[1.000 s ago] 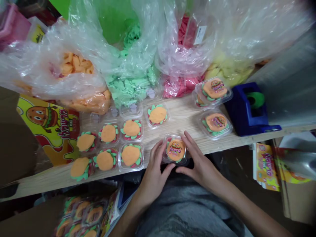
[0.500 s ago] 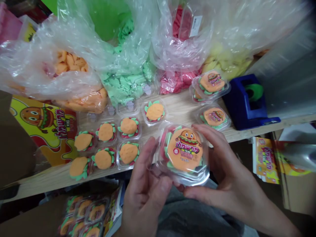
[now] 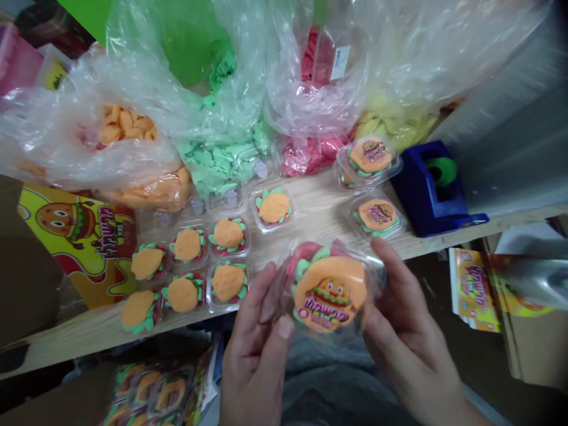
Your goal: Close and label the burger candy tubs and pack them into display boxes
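Observation:
Between my two hands is a clear plastic clamshell box (image 3: 331, 290) with a burger-shaped marshmallow in it, its orange top bearing a printed burger label. My left hand (image 3: 260, 343) grips the box's left side, thumb along its lower edge. On the right side my right hand (image 3: 406, 325) holds it with thumb and fingers. Just beyond, a labelled closed box (image 3: 377, 216) lies on the wooden shelf (image 3: 310, 207), and a stack of such boxes (image 3: 370, 157) sits behind it. Several burgers in trays, such as one nearby (image 3: 229, 282), stand to the left without labels.
Plastic bags of orange (image 3: 128, 124), green (image 3: 217, 157), red (image 3: 310, 155) and yellow (image 3: 394, 124) pieces line the back. A blue tape dispenser (image 3: 437, 189) stands at right. A printed carton (image 3: 80, 236) is at left. Packed boxes (image 3: 151, 393) lie below the shelf.
The held box has tilted and turned, so its label now sits lower and faces me differently. My right hand has shifted its hold, with the thumb higher on the box's side.

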Demonstrator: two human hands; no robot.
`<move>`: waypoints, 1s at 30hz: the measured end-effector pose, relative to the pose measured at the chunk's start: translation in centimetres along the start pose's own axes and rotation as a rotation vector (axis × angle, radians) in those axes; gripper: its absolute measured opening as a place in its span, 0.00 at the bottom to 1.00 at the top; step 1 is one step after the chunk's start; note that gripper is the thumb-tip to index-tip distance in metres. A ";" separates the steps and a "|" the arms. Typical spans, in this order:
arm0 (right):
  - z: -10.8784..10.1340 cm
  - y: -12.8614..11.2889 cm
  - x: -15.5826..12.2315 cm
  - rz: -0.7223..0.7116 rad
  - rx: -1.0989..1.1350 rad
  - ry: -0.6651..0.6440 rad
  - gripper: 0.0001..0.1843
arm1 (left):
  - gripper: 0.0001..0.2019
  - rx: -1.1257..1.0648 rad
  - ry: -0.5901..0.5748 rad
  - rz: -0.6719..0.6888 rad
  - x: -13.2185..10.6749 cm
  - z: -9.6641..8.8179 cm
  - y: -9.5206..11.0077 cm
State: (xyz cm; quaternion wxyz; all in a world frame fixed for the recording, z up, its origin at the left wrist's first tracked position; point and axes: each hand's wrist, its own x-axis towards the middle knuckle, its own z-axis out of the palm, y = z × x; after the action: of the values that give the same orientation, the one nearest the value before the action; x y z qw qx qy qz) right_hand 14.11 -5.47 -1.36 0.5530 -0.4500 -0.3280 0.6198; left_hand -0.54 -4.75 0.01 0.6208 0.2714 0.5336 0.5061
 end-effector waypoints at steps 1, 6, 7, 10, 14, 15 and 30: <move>-0.1 0.6 -0.2 0.044 0.042 0.022 0.24 | 0.20 0.030 0.017 -0.020 -0.1 -0.5 -0.5; -2.1 3.3 -2.0 0.251 0.013 0.029 0.16 | 0.12 0.323 -0.023 -0.088 -0.4 -2.5 -2.8; -2.6 3.9 -2.3 0.270 0.006 0.035 0.16 | 0.12 0.381 -0.050 -0.076 -0.4 -2.7 -3.2; -3.5 5.4 -3.0 0.285 -0.050 0.065 0.14 | 0.08 0.477 -0.102 -0.044 -0.3 -3.2 -4.1; -4.0 6.4 -3.4 0.251 -0.167 0.074 0.10 | 0.05 0.517 -0.174 0.009 -0.1 -4.1 -4.7; -4.0 6.4 -3.3 0.246 -0.208 0.075 0.10 | 0.04 0.525 -0.194 -0.019 -0.1 -4.3 -4.7; -4.1 5.0 -3.3 0.272 -0.429 -0.117 0.11 | 0.05 0.621 -0.555 -0.291 -0.2 -6.3 -3.8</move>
State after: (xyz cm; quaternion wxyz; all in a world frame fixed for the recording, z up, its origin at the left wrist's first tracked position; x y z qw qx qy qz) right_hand 15.84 -9.92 -6.80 0.3363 -0.5603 -0.4200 0.6297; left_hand -5.11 -7.49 -5.08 0.6946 0.4927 0.5061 0.1368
